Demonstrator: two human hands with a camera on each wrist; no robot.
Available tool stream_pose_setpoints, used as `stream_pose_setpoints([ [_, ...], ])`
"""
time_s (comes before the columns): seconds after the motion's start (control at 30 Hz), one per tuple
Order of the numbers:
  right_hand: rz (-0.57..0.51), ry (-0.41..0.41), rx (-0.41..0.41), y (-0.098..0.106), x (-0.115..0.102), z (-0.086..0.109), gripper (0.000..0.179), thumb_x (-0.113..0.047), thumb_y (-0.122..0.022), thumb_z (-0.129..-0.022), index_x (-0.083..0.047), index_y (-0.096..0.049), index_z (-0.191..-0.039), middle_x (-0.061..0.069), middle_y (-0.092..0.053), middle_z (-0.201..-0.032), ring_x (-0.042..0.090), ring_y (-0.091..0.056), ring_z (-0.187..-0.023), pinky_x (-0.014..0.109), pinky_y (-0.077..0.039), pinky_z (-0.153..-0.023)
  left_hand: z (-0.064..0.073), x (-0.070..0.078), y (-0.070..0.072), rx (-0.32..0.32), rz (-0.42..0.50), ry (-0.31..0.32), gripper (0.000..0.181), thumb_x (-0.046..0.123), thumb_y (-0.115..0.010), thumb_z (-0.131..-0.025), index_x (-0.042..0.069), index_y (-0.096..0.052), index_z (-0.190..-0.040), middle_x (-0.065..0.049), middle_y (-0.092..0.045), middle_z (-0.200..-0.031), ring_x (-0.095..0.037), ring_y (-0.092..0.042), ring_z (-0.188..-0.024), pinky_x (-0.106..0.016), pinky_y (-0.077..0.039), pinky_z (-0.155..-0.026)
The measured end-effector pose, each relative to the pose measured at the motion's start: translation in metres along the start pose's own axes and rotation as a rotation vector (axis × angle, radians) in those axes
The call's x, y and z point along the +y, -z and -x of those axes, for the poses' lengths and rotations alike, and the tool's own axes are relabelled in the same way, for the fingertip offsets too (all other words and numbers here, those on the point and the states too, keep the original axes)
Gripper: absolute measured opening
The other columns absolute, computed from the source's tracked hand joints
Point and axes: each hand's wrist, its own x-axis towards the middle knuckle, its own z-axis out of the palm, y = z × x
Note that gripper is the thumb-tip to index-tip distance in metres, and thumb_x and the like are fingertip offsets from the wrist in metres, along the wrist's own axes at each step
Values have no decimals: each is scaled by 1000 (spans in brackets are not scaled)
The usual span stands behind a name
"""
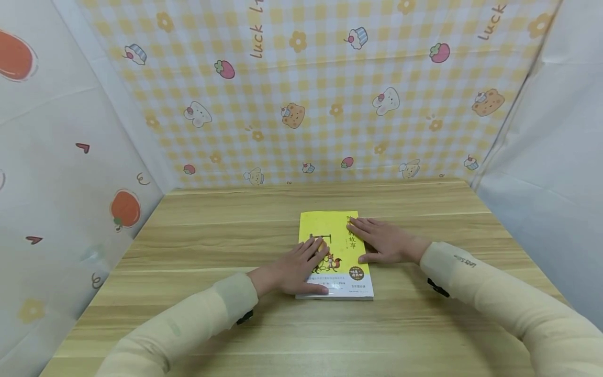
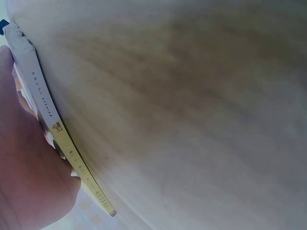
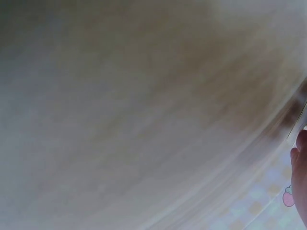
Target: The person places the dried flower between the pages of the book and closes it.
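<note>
A closed paperback book (image 1: 336, 225) with a yellow cover and a white band at its near end lies flat on the wooden table. Its cover shows a cartoon fox and dark lettering. My left hand (image 1: 296, 267) rests on the cover's left side with straight fingers, partly hiding the picture. On the right edge of the book lies my right hand (image 1: 383, 241), its fingers spread over the lettering. In the left wrist view the book's spine (image 2: 57, 127) shows beside the left hand. Only a sliver of the right hand (image 3: 301, 172) appears in the right wrist view.
The wooden table (image 1: 212, 230) extends around the book on every side. A yellow checked cloth (image 1: 320, 141) with cartoon prints hangs behind it. White cloths stand at the left (image 1: 70, 199) and the right (image 1: 556, 173).
</note>
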Motion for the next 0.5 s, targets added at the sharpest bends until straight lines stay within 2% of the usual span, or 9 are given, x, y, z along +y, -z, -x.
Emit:
stream_pose_setpoints([
  [0.23, 5, 1, -9, 3, -2, 1, 90, -66, -42, -93, -6, -19, -155, 16, -17, -159, 36, -18, -144, 50, -20, -115, 1, 1, 2, 18, -15, -14, 99, 76, -34, -89, 11, -3, -157, -12, 5, -162, -29, 6, -147, -43, -8, -118],
  [0.5, 4, 4, -16, 7, -3, 0, 89, -65, -44, -93, -4, -21, -155, 16, -19, -159, 34, -18, -144, 49, -19, -115, 1, 2, 4, 9, -41, -10, 100, 77, -32, -88, 11, -4, -157, -12, 4, -162, -29, 6, -147, -43, -7, -118],
])
